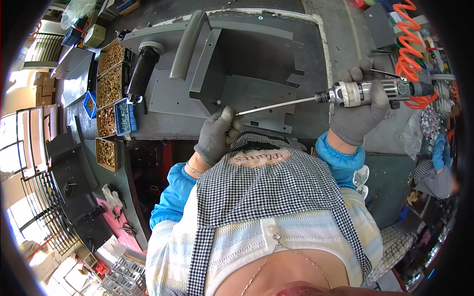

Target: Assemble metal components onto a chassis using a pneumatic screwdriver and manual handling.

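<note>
Holding pneumatic screwdriver – left hand steadies bit

Dark grey desk, seen across the upper frame. Open trays of brass screws are ranged at upper left. Bright daylight is admitted through barred windows at far left.

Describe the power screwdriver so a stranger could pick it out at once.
Start at the grey sheet-metal housing lying on the workbench and look to its right edge. There the gloved right hand grips the power screwdriver, a silver and black barrel held sideways. Its long thin bit reaches left to the gloved left hand, and an orange coiled hose trails from its rear; nothing nearby has these.
</note>
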`<state>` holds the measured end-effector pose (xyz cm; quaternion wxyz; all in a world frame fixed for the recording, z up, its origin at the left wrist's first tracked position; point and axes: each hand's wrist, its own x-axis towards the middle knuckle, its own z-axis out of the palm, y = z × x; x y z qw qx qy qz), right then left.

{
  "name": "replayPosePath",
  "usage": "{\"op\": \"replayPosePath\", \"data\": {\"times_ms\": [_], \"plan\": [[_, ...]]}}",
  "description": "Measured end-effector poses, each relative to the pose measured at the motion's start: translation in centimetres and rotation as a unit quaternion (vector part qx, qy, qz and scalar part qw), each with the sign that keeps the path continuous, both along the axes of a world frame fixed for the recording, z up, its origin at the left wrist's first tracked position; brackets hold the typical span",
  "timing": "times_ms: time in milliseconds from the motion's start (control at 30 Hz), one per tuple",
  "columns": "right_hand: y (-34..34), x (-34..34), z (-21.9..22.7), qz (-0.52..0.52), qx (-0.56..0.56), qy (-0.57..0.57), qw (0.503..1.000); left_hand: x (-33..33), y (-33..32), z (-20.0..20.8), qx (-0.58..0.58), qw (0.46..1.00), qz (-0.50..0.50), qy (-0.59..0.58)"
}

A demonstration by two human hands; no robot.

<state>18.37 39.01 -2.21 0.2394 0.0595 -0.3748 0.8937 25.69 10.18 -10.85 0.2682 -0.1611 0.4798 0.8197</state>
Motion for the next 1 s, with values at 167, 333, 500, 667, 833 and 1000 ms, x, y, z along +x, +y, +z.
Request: {"op": "replayPosePath", "data": {"times_ms": [167, 333, 500, 667, 833, 1000], "plan": [[-0.1, -0.8, -0.4, 0.011, -0.018, 0.011, 1.000, 0.0, -0.1, 1.5, -0.073, 0.995, -0.036, -0.053], [-2.7, -2.3, -0.1, -0.009, 0.039, 0.069, 0.997, 1.5, -5.0, 1.0, -0.205, 0.972, -0.111, -0.031], [-7.3, -4.4, -2.1, 0.057, 0.080, 0.064, 0.993, 0.1, -4.0, 0.0, -0.548, 0.805, 0.059, 0.220], [-10.4, -6.0, -4.3, 0.124, 0.104, 0.075, 0.984, -2.7, -1.8, -4.0, -0.579, 0.743, 0.155, 0.300], [-11.3, -6.1, -4.9, 0.163, 0.110, 0.050, 0.979, -2.6, -0.7, -4.6, -0.565, 0.750, 0.188, 0.288], [-11.0, -6.7, -5.1, 0.157, 0.120, 0.053, 0.979, -2.7, 0.0, -4.7, -0.567, 0.736, 0.214, 0.301]]}}
